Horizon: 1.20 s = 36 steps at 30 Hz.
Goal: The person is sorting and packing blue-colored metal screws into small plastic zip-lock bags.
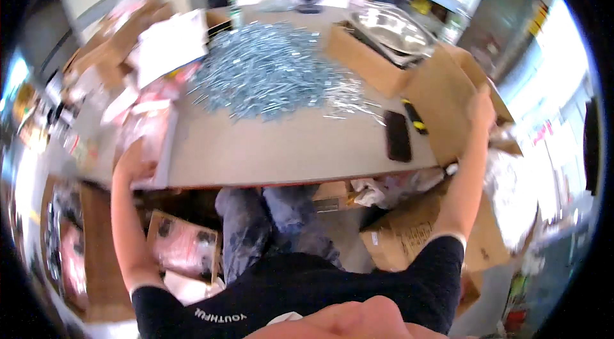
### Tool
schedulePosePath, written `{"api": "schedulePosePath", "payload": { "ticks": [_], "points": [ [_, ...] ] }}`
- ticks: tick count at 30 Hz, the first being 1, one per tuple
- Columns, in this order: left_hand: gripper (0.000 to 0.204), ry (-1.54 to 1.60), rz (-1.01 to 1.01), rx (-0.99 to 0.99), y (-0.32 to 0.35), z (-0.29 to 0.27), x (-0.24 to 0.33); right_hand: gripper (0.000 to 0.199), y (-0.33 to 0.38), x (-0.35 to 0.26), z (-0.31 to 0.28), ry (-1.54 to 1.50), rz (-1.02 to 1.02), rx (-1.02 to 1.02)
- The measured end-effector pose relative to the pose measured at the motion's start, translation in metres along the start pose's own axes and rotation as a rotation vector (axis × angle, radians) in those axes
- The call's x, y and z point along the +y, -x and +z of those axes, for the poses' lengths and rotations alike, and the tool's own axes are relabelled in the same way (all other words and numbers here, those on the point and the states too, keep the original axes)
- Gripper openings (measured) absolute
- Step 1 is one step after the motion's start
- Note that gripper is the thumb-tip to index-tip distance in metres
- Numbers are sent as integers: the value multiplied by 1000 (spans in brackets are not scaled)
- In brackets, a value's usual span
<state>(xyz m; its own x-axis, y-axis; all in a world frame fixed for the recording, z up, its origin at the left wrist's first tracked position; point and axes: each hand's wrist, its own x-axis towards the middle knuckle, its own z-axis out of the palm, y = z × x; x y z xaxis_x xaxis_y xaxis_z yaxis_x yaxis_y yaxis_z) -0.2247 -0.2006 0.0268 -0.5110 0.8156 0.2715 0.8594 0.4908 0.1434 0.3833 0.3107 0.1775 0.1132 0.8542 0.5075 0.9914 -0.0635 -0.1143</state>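
At the left front of the table, my left hand is on a stack of clear, pinkish plastic bags, its fingers curled at the near bag. My right hand, blurred, is closed on the edge of an open, tilted cardboard box at the table's right side. Part of its fingers is hidden by the box. Between my hands, farther back, lies a big heap of bluish metal screws or nails. A smaller pile of shinier silver ones touches its right side.
A dark phone and a yellow-black tool lie near the box. Behind them, a shiny metal tray rests on another carton. White paper covers cartons at back left. Open boxes with pinkish packs stand below the table.
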Motion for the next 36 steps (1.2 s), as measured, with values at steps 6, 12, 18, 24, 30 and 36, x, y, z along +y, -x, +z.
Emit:
{"api": "schedulePosePath", "payload": {
  "ticks": [6,12,18,24,30,36],
  "points": [
    [19,-55,-157,-55,-27,-6,29,35,75,-35,14,-363,-574,177],
    [22,184,-357,25,-15,-23,32,25,160,-117,31,-721,-870,-68],
    [28,-79,-149,-205,-14,-3,38,26,253,-192,35,-986,-1060,-188],
    [18,125,-156,-46,-19,2,28,15,316,-222,54,-1262,-898,-412],
    [21,1031,-446,434,-11,-20,43,8,320,-219,61,-1282,-797,-461],
    [18,1336,-318,441,12,-14,121,19,366,-235,33,-1609,-635,-943]
  ]
}}
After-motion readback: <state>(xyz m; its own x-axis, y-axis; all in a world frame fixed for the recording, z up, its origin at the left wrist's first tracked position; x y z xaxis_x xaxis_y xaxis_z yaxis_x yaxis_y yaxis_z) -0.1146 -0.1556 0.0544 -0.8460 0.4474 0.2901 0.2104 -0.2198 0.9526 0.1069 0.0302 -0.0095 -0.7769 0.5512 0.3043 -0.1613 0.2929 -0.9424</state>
